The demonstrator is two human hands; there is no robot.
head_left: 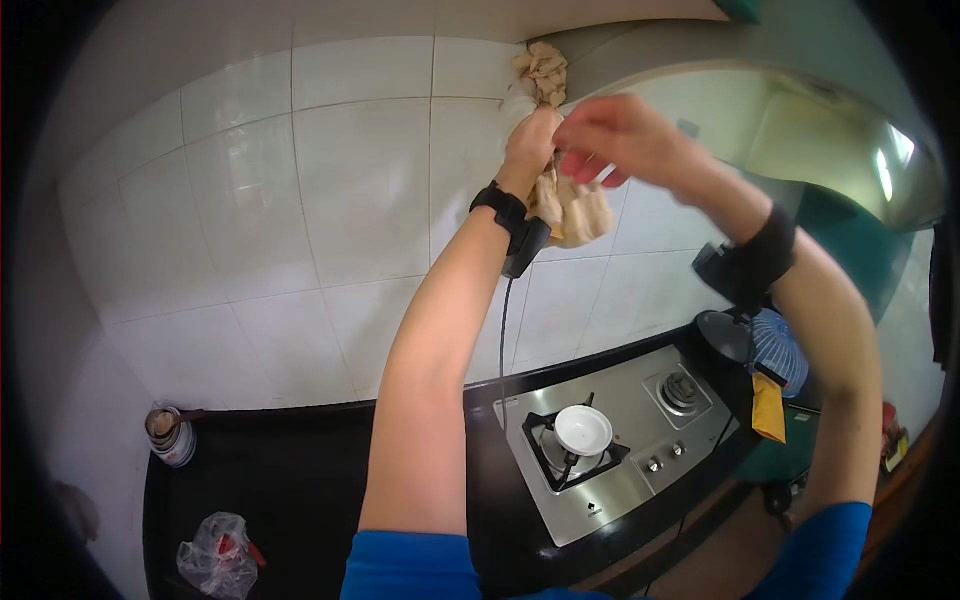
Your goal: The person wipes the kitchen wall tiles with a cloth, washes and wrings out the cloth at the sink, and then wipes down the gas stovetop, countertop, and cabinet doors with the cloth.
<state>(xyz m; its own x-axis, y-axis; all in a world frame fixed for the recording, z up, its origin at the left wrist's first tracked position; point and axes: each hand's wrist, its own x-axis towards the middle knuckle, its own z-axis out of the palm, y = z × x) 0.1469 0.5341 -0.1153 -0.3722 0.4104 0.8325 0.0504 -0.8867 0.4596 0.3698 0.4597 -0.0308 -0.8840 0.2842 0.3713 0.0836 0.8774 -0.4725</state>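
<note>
High against the tiled wall, my left hand (535, 138) is closed around a crumpled tan bag or cloth (578, 215). Its bunched top (546, 72) sticks out above the fist, and the fuller part hangs below. Beside it, my right hand (622, 138) reaches in from the right with its fingers curled and their tips close to the left fist. Whatever may be between those fingertips is too small or blurred to make out. Both wrists wear black straps with a box, and a cable runs down from the left one.
Below stands a steel gas stove (625, 455) with a white bowl (583, 430) on its left burner. A range hood (835, 150) juts out at upper right. On the black counter (310, 470) are a clear plastic bag (220, 560) and stacked cans (170, 437). A yellow cloth (768, 408) hangs right.
</note>
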